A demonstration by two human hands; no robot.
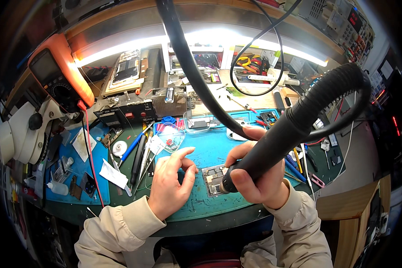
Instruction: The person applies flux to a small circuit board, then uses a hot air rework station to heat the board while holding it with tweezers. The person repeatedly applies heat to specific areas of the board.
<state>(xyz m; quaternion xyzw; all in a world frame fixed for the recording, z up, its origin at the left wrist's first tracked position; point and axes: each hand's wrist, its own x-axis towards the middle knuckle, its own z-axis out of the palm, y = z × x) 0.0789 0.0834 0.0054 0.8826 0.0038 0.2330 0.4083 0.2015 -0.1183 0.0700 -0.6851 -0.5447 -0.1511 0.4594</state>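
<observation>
My right hand (272, 187) is wrapped round a black hot air gun (274, 145), tilted with its nozzle end down to the left. The nozzle end is over the lower part of a small circuit board (212, 175), hiding the board's right side. The board lies flat on the blue work mat (228, 210). Left of the board, my left hand (167, 183) hovers near the mat, its fingers loosely curled and the thumb apart from them. I see nothing held in it.
The gun's thick black hose (190, 67) arches over the bench. At left are an orange multimeter (62, 76), a white microscope part (22, 129) and tweezers (143, 161). A clear plastic dish (170, 136) sits behind my left hand. Pliers and screwdrivers (295, 167) lie at right.
</observation>
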